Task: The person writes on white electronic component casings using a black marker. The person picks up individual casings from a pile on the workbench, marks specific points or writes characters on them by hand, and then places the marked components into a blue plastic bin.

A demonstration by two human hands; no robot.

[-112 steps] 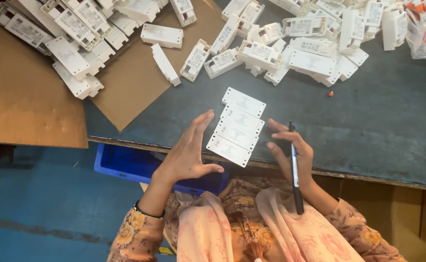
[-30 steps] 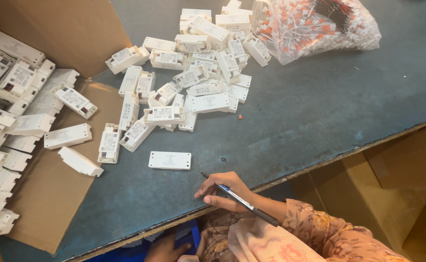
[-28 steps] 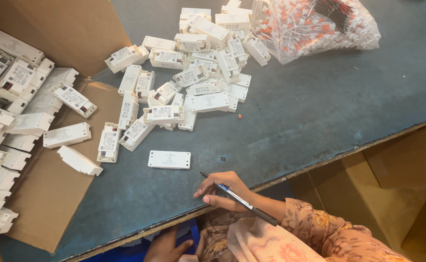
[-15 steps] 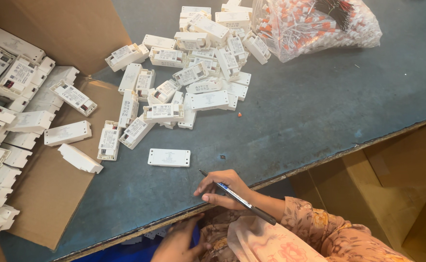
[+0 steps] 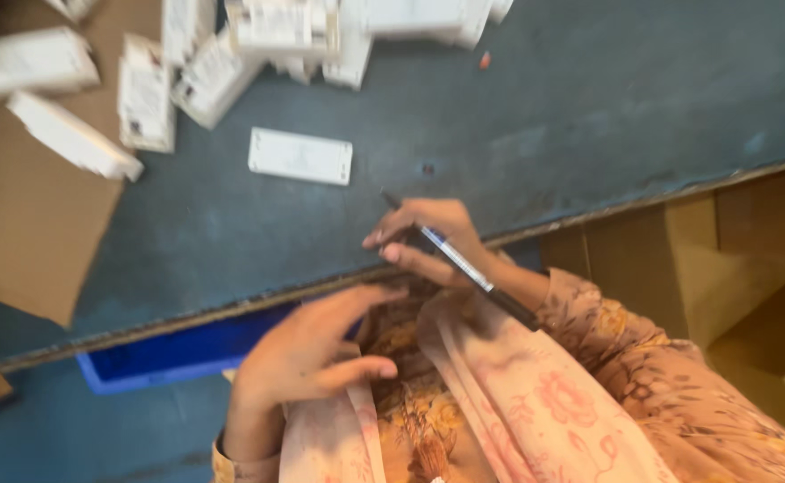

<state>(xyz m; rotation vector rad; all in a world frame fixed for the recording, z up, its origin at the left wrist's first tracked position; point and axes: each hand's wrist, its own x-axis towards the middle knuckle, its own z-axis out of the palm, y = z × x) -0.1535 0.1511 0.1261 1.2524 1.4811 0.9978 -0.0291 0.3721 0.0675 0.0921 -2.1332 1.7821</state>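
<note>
The bench is a wide slab with a dull, blue-grey, slightly rough top and a worn front edge. On its left lies a flat sheet of brown cardboard, and across the far side sits a heap of white plastic casings, boxy and smooth. Below the edge shows a blue bin of hard plastic.

One single white casing lies alone on the bare top, a flat rectangle with its long axis running left to right. It lies beyond and to the left of the right hand, which is the nearer one and rests at the bench edge with its fingers closed around a slim dark pen, tip pointing up-left toward the casing. The left hand hangs below the bench edge, over the lap, fingers loosely spread and holding nothing.
</note>
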